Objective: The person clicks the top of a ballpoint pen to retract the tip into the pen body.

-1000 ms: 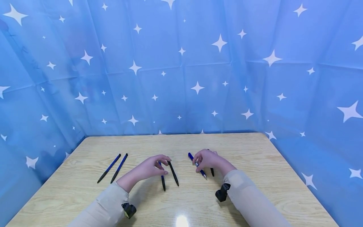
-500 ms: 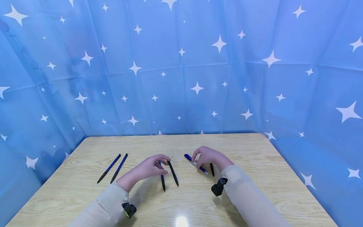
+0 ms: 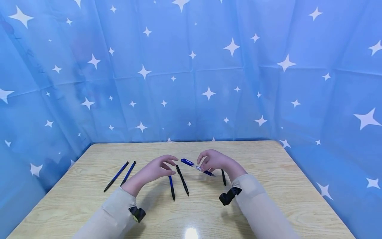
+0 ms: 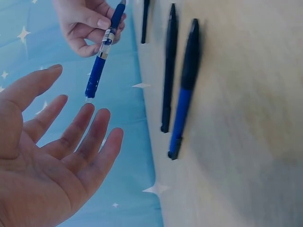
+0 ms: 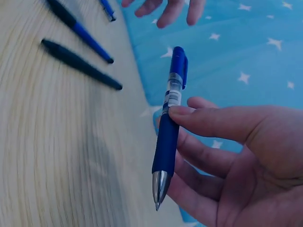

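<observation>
My right hand [image 3: 217,160] pinches a blue click pen [image 3: 187,162] between thumb and fingers, close over the table. In the right wrist view the pen's metal tip [image 5: 161,187] faces my body side and the clip end points away toward the left hand. My left hand [image 3: 159,168] holds nothing, its fingers spread and lightly bent. In the left wrist view its fingertips [image 4: 87,109] are right by the pen's clip end. Below the left hand lie a black pen [image 3: 182,181] and a blue-and-black pen [image 3: 172,189].
Two blue-and-black pens, one outer [image 3: 116,176] and one inner [image 3: 129,172], lie at the left of the wooden table [image 3: 191,212]. Another black pen [image 3: 223,178] lies partly hidden behind the right hand. A blue star-patterned curtain [image 3: 191,83] surrounds the table's back and sides.
My right hand has lifted the blue click pen and brought it leftward, turning it flatter across the view. The left hand has risen slightly, its fingers spread more.
</observation>
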`<state>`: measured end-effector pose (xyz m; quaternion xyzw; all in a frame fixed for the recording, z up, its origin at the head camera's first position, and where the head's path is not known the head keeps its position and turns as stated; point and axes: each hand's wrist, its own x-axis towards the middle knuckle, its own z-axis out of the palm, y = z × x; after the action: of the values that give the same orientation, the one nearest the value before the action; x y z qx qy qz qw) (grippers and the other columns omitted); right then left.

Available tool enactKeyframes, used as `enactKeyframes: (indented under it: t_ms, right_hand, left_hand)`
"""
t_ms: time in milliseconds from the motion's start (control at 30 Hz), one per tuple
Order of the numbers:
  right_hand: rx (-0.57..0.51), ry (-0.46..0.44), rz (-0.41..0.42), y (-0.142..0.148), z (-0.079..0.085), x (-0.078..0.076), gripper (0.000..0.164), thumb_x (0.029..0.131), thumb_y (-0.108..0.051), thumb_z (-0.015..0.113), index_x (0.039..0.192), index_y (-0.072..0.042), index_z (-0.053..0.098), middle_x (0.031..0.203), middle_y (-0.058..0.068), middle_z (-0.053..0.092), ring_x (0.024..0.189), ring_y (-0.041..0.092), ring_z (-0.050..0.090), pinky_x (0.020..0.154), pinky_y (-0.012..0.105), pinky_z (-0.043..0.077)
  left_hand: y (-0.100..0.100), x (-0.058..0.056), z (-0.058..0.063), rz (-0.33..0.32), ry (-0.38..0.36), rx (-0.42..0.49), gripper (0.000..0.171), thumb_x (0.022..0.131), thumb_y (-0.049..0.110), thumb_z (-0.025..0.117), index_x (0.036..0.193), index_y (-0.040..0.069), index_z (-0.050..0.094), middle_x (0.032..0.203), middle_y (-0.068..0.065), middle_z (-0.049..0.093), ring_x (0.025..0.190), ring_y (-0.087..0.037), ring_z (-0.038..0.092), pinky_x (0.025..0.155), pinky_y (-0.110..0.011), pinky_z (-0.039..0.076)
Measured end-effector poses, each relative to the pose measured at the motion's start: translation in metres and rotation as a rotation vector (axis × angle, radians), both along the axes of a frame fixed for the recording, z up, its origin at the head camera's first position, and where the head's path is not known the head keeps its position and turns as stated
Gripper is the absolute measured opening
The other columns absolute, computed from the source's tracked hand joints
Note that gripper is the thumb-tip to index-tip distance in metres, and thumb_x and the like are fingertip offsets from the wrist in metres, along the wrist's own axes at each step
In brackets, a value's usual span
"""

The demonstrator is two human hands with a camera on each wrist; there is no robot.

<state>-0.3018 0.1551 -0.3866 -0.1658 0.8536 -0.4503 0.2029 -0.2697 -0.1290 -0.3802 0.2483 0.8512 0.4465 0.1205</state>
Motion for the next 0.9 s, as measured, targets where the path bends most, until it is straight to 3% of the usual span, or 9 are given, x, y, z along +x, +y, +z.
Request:
enactKeyframes:
  t_ms: [233, 400, 700, 900]
  right_hand:
    - [-0.129, -0.036, -0.024, -0.009, 0.005, 0.007, 0.014, 0.088, 0.002, 0.068, 0.101, -0.004, 0.066, 0.087, 0.011, 0.067, 0.079, 0.024, 0.065, 0.066, 0.041, 0.057]
    - [-0.183, -0.004, -0.05, -0.016, 0.011, 0.015, 0.011, 0.088, 0.002, 0.068, 0.098, -0.004, 0.068, 0.092, 0.011, 0.066, 0.082, 0.024, 0.066, 0.067, 0.041, 0.058]
    - [-0.278, 0.058, -0.082, -0.027, 0.02, 0.022, 0.007, 0.088, 0.001, 0.069, 0.094, -0.001, 0.072, 0.104, 0.011, 0.066, 0.09, 0.023, 0.067, 0.074, 0.039, 0.058]
    - [-0.33, 0.09, -0.106, -0.036, 0.022, 0.027, 0.007, 0.087, 0.0, 0.071, 0.094, -0.001, 0.072, 0.101, 0.011, 0.067, 0.091, 0.023, 0.068, 0.074, 0.039, 0.058]
  left_hand:
    - [0.004, -0.006, 0.011, 0.038, 0.018, 0.048, 0.046, 0.091, 0.014, 0.07, 0.135, 0.011, 0.056, 0.122, -0.011, 0.06, 0.106, -0.026, 0.061, 0.084, -0.041, 0.053]
    - [0.009, -0.008, 0.014, 0.075, 0.035, 0.102, 0.044, 0.092, 0.015, 0.07, 0.134, 0.016, 0.057, 0.119, -0.006, 0.062, 0.105, -0.025, 0.062, 0.085, -0.042, 0.053]
    - [0.025, -0.012, 0.025, 0.183, 0.161, 0.23, 0.047, 0.092, 0.014, 0.07, 0.136, 0.019, 0.052, 0.114, -0.008, 0.064, 0.102, -0.023, 0.063, 0.086, -0.046, 0.052]
    - [0.035, -0.013, 0.031, 0.234, 0.175, 0.293, 0.048, 0.091, 0.015, 0.071, 0.135, 0.021, 0.051, 0.112, -0.006, 0.067, 0.102, -0.021, 0.064, 0.087, -0.047, 0.051]
